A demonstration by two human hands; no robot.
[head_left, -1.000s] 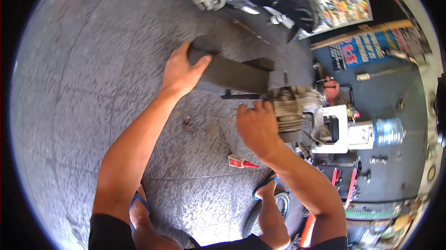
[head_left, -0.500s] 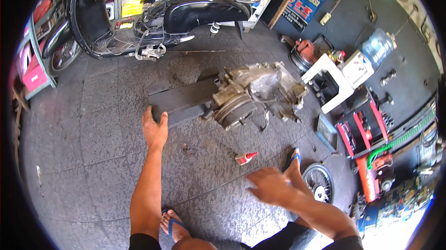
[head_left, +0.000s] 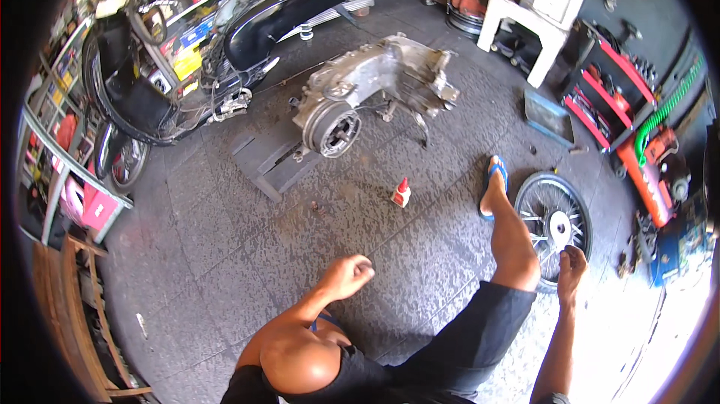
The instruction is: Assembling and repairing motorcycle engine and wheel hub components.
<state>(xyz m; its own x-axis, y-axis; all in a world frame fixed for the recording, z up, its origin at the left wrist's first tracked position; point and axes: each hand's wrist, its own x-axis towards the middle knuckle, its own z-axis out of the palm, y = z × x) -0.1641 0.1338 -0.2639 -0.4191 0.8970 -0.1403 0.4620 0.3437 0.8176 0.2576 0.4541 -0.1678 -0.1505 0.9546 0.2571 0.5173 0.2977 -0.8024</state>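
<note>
My left hand [head_left: 345,276] is in the lower middle beside my bent knee, fingers curled, with nothing visible in it. My right hand [head_left: 572,273] is at the lower right, fingers bent, in front of a spoked wheel [head_left: 538,192] lying on the floor. Away from both hands, a grimy metal engine casing [head_left: 360,81] with a round drum rests by a dark, low wooden stand [head_left: 262,179]. A small white bottle with a red cap [head_left: 401,194] stands on the floor between engine and hands.
A partly dismantled black scooter [head_left: 131,89] and shelving [head_left: 105,209] line the left. A wooden bench [head_left: 71,314] is lower left. A white stool [head_left: 532,36] with dispenser, red tool cart [head_left: 607,89], shallow tray [head_left: 547,119] and red compressor [head_left: 637,179] stand right.
Both hands have left the engine and stand and drawn back toward my body. The engine now sits tilted over the stand. My view has swung wider, and my legs have shifted.
</note>
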